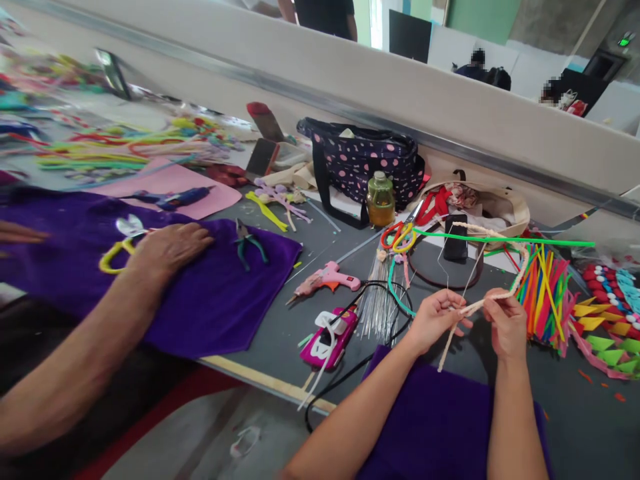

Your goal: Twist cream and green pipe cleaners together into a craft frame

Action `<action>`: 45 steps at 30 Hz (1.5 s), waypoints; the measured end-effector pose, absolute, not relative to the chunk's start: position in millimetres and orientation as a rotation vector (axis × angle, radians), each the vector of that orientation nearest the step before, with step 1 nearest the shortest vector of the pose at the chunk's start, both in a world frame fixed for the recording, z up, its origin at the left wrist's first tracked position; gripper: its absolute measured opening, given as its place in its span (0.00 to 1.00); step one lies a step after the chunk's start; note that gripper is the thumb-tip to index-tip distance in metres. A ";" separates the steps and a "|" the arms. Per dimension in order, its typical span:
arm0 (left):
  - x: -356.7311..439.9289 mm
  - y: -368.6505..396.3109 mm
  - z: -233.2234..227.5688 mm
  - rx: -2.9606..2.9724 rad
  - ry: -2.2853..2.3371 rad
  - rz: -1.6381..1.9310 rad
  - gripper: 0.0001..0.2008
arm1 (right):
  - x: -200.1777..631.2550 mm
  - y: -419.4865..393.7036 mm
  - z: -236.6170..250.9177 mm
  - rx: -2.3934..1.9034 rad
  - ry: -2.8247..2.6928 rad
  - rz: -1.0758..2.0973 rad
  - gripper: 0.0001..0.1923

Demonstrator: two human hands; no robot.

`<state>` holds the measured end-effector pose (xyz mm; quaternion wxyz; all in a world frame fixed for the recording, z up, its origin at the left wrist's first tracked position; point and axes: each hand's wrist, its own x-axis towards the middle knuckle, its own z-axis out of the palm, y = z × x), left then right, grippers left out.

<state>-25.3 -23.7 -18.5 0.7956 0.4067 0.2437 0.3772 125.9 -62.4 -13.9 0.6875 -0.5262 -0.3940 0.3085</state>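
- Pinching a fuzzy cream pipe cleaner (500,293) between thumb and fingertips of the left hand (437,319), fingers curled shut around its soft strand just above the grey table (280,333).
- Gripped the same cream stem with the right hand (507,325) too, fingers closed tight on it, just beside the left.
- Looped upward from the hands in a long thin arc past the black phone (455,237), with one loose end trailing down toward the purple felt (440,427) under the wrists.
- Lay fanned out just right of the hands: a bundle of bright chenille stems (545,293), bristly and straight, in red, yellow, green and blue.
- Rested near the left hand: a bunch of thin bare wires (377,303), stiff and shiny, and a glossy magenta-and-white tool (331,337) with a black cable.
- Sat farther back: a pink plastic glue gun (327,278), an amber bottle (381,200) with a rounded shape, and a dark polka-dot fabric bag (365,163).
- Pressed flat on a second purple cloth (210,300) at the left: another person's hand (170,248), beside teal-handled pliers (249,243) and a yellow fuzzy loop (113,257).
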 end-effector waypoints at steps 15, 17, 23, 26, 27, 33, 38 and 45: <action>-23.7 -27.7 -19.0 0.870 0.499 0.734 0.20 | 108.0 -63.5 -10.1 -1.215 -0.858 0.629 0.10; -24.0 -27.3 -19.7 0.862 0.495 0.713 0.21 | 107.6 -63.5 -9.4 -1.210 -0.839 0.653 0.10; -26.1 -25.2 -19.5 0.881 0.515 0.802 0.19 | 110.5 -62.7 -8.8 -1.205 -0.879 0.657 0.08; -29.2 -22.4 -19.5 0.840 0.519 0.781 0.19 | 116.1 -65.2 -8.6 -1.230 -0.974 0.657 0.06; -30.6 -21.1 -19.1 0.816 0.511 0.753 0.19 | 118.5 -66.6 -8.6 -1.235 -1.008 0.671 0.06; -39.0 -14.9 -15.4 0.739 0.459 0.646 0.18 | 130.4 -74.0 -8.9 -1.302 -1.131 0.799 0.12; -41.4 -12.9 -15.9 0.725 0.461 0.638 0.18 | 134.6 -74.2 -9.3 -1.399 -1.192 0.753 0.12; -42.5 -13.5 -13.8 0.765 0.463 0.635 0.13 | 132.0 -74.5 -5.2 -1.519 -1.274 0.525 0.08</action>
